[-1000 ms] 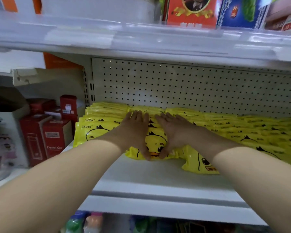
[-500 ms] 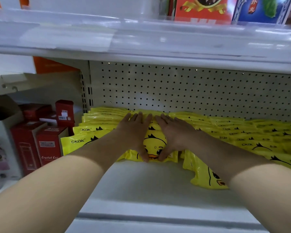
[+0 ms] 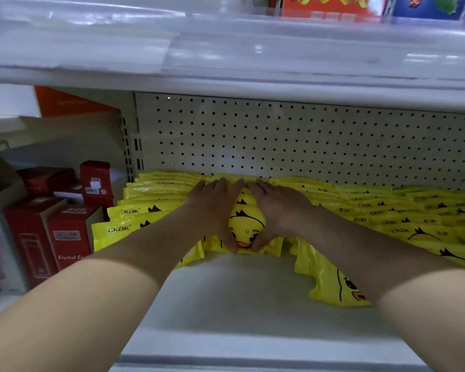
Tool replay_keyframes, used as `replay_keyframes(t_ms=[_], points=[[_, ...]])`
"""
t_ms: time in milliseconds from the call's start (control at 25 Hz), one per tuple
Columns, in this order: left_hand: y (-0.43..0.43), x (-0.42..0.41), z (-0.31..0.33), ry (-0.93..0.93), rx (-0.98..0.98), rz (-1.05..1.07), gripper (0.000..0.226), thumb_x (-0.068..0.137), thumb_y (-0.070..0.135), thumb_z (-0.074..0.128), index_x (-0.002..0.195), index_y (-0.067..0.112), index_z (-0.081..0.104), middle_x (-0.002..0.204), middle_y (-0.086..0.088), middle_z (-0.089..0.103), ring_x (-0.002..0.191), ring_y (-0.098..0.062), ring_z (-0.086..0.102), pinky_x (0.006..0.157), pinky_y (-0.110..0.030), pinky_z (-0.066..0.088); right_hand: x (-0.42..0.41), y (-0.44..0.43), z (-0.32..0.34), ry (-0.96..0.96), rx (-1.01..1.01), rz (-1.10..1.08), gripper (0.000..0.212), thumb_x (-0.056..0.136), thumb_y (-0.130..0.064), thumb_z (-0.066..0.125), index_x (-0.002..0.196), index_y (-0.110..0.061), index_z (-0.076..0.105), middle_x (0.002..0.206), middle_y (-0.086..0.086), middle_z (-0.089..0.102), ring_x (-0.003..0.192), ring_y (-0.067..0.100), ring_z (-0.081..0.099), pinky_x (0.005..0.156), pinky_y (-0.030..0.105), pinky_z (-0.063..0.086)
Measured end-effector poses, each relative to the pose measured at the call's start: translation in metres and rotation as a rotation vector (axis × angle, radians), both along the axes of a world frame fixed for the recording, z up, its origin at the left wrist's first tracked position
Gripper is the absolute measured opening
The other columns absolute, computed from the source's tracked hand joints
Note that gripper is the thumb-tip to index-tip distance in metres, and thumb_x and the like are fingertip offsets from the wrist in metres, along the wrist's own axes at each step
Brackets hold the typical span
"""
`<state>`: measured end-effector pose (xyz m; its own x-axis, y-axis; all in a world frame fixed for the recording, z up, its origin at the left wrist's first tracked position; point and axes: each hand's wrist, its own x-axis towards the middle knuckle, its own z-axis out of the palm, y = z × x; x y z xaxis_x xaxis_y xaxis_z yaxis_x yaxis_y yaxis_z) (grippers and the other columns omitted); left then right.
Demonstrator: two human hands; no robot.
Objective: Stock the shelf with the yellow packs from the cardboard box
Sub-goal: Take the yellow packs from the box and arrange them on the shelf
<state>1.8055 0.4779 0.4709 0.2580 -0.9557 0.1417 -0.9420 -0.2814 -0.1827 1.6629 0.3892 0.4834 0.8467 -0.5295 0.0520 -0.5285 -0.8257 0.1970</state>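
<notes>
Shelf (image 3: 239, 296): bare strip lay open in front.
Yellow pack (image 3: 246, 224): glossy, duck-faced.
Left hand (image 3: 214, 210), right hand (image 3: 278, 210): pressed flat on it, fingers straight.

Left hand (image 3: 212, 210), right hand (image 3: 277, 210), flat on yellow packs (image 3: 246, 224), white shelf (image 3: 239, 304)

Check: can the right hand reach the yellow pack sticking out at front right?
Probably yes. The right hand lies flat on the middle pack; the front-right pack sits just beside that forearm, with only bare shelf before it.
</notes>
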Motion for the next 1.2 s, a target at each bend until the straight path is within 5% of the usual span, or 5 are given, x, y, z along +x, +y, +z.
replay_keyframes(t_ms=[200,360,640,840,1200], points=[[0.012,-0.009,-0.001,-0.073,0.047,0.011,0.16,0.042,0.074,0.081,0.15,0.022,-0.024,0.162,-0.013,0.006,0.15,-0.027,0.006,0.121,-0.051,0.003,-0.012,0.002,0.005,0.057,0.153,-0.023,0.159,0.047,-0.073,0.083,0.153,-0.024,-0.024,0.164,0.001,-0.019,0.152,0.017,-0.013,0.124,0.043,0.0],[0.028,-0.008,0.011,-0.068,0.164,-0.007,0.16,0.046,0.067,0.085,0.149,0.021,-0.029,0.162,-0.012,-0.013,0.15,-0.027,-0.007,0.12,-0.054,-0.002,-0.021,0.005,0.006,0.128,0.048,-0.018,0.16,0.049,-0.064,0.088,0.151,-0.025,-0.029,0.164,0.001,-0.021,0.151,0.017,-0.014,0.124,0.042,-0.001],[0.02,-0.01,0.005,-0.182,0.111,0.035,0.155,0.052,0.062,0.085,0.15,0.018,-0.027,0.163,-0.013,-0.003,0.15,-0.028,0.007,0.119,-0.056,0.004,-0.016,0.01,0.001,0.071,-0.193,0.018,0.15,0.057,-0.061,0.086,0.153,-0.022,-0.023,0.166,0.004,-0.002,0.153,0.021,0.001,0.123,0.046,0.011],[0.026,-0.006,0.003,-0.148,0.111,0.011,0.156,0.052,0.058,0.087,0.148,0.02,-0.03,0.163,-0.011,-0.007,0.151,-0.027,0.002,0.119,-0.055,0.001,-0.028,0.007,0.009,0.1,0.03,0.027,0.154,0.052,-0.057,0.09,0.152,-0.03,-0.025,0.164,-0.003,-0.017,0.152,0.016,-0.008,0.124,0.042,0.003],[0.028,-0.005,0.005,-0.109,0.117,0.004,0.153,0.055,0.056,0.086,0.149,0.019,-0.029,0.163,-0.011,-0.009,0.151,-0.027,0.0,0.12,-0.053,0.0,-0.024,0.012,0.0,0.08,-0.122,-0.032,0.145,0.064,-0.039,0.088,0.152,-0.026,-0.027,0.165,0.004,-0.013,0.153,0.022,-0.003,0.123,0.048,0.009]])
